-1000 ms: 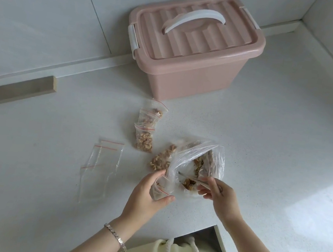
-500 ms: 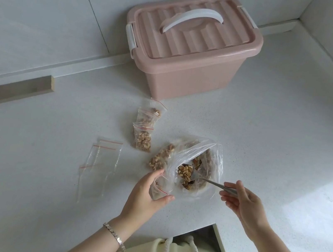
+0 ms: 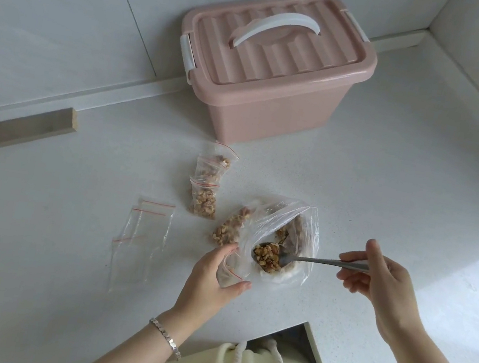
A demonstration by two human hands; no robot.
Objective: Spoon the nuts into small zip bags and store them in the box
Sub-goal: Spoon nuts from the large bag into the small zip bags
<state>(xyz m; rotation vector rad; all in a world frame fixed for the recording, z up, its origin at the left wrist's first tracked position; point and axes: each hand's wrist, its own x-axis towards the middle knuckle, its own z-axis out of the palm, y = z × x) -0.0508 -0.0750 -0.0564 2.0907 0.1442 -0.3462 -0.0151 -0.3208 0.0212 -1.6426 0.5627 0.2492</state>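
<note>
Spooning step, mid-task. The right grip (image 3: pixel 385 283) is clamped on the handle end of the spoon (image 3: pixel 323 261), fingers curled round it. The spoon runs leftward from that grip, and its bowl, heaped with nuts (image 3: pixel 267 256), sits inside the mouth of the big bag (image 3: pixel 297 222).

The left grip (image 3: pixel 209 283) pinches the small bag (image 3: pixel 230 274) at its mouth, thumb on one side and fingers on the other. This bag looks empty or nearly so; I cannot tell for certain through the film. Its mouth is just beside the spoon bowl, not under it.

Done so far: at least three filled bags (image 3: pixel 203 200) lie on the worktop (image 3: pixel 387 189) just beyond the left grip, between it and the box (image 3: pixel 277 71). Whether their seals are pressed closed cannot be read.

Left to do:
- The spoonful is not yet tipped into the small bag.
- More nuts remain in the big bag.
- Several empty bags (image 3: pixel 146 229) lie flat near the left grip, on its outer side.
- The box stands well beyond both grips against the wall, with its lid (image 3: pixel 285 41) on. It is opaque, so its contents are unknown.

Judgement: filling is about half through, and storing has not begun for the bags in view. That last stage needs the lid off and every filled bag moved across.
</note>
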